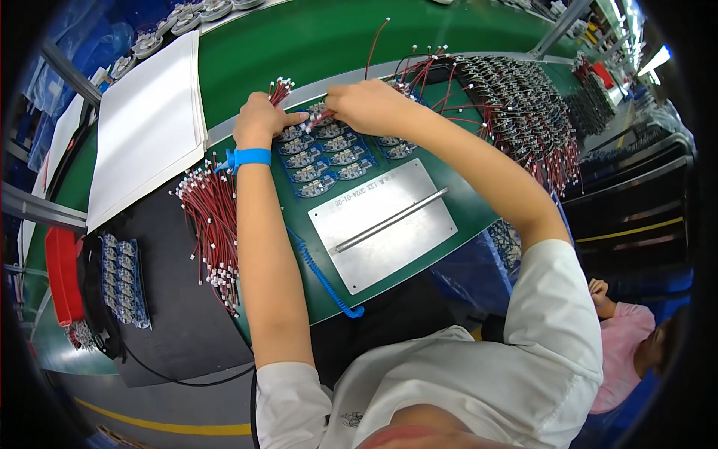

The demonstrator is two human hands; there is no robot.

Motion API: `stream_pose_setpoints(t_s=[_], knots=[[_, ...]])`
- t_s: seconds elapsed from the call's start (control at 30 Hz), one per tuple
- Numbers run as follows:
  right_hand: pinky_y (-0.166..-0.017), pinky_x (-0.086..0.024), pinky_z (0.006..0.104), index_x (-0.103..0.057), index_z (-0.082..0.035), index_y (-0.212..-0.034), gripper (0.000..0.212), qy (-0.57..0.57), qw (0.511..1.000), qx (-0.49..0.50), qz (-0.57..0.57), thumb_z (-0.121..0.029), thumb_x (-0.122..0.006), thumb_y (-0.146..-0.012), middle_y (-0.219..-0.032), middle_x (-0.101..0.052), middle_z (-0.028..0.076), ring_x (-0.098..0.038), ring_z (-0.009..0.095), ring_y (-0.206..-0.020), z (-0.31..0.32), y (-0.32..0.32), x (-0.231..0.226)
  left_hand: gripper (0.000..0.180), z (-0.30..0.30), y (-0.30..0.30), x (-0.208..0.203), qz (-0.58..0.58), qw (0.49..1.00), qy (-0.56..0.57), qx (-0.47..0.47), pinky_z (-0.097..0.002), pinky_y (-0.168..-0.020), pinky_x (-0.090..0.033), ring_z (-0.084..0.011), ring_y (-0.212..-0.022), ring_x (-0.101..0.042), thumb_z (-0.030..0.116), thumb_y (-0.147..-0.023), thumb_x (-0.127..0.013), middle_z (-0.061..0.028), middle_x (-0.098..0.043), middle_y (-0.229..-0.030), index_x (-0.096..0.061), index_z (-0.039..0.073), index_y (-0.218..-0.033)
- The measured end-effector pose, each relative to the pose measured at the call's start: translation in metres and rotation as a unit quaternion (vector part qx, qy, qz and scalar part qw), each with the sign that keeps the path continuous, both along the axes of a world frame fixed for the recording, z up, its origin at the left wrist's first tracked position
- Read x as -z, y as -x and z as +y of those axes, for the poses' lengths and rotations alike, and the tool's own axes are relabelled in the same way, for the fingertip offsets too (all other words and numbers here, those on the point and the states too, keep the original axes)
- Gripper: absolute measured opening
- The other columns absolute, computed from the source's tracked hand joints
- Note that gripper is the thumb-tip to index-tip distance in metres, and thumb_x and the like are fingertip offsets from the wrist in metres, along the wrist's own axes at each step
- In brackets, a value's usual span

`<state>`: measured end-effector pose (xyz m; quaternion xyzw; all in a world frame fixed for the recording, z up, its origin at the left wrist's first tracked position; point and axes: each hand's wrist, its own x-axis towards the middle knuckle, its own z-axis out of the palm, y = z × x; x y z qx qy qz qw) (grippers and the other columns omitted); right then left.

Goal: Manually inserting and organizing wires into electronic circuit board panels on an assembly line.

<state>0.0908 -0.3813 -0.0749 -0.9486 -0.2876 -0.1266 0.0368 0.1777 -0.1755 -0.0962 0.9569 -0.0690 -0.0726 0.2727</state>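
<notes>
A panel of small blue circuit boards lies on the green bench at the far middle. My left hand, with a blue band round its wrist, is closed on a bunch of red and black connector wires; their white plugs stick out above the fingers. At the panel's upper part, my right hand pinches a red connector wire with white ends, just over the boards. Its fingertips are partly hidden. Another part of the board panel shows below my right forearm.
A metal plate with a bar handle lies nearer me. Loose connector wires heap beside my left forearm; wired boards pile at right. White sheets, a red bin and another board panel are left. A coiled blue cord hangs near the bench edge.
</notes>
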Motion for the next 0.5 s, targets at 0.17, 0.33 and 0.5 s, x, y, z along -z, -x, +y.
stream_pose_setpoints(t_s=[0.17, 0.33, 0.5], knots=[[-0.071, -0.052, 0.0461, -0.053, -0.003, -0.106, 0.023, -0.226, 0.962, -0.079, -0.127, -0.002, -0.064, -0.086, -0.097, -0.064, 0.015, -0.065, 0.040, -0.087, -0.004, -0.001, -0.017, 0.062, -0.003, 0.003, -0.004, 0.013, 1.000, 0.005, 0.001, -0.0419, -0.079, -0.055, -0.0326, -0.086, -0.071, 0.047, -0.055, -0.094, -0.0140, -0.073, -0.091, -0.065, 0.005, -0.089], [-0.069, -0.052, 0.0468, -0.043, -0.008, -0.118, 0.032, -0.213, 0.976, -0.027, 0.039, -0.006, -0.060, -0.092, -0.083, -0.067, 0.018, -0.065, 0.041, -0.080, 0.011, 0.024, -0.048, 0.060, 0.003, -0.006, 0.012, -0.023, 1.000, 0.001, 0.008, -0.0413, -0.077, -0.055, -0.0321, -0.083, -0.071, 0.044, -0.055, -0.094, -0.0142, -0.073, -0.086, -0.066, 0.005, -0.089], [-0.065, -0.051, 0.0461, -0.058, -0.008, -0.100, 0.014, 0.055, 0.992, -0.024, 0.107, -0.013, -0.062, -0.087, -0.086, -0.067, 0.013, -0.067, 0.035, -0.080, 0.002, 0.024, -0.042, 0.047, -0.003, -0.002, 0.011, -0.064, 0.993, 0.071, 0.068, -0.0383, -0.068, -0.052, -0.0271, -0.070, -0.066, 0.035, -0.058, -0.094, -0.0120, -0.069, -0.075, -0.064, 0.005, -0.077]])
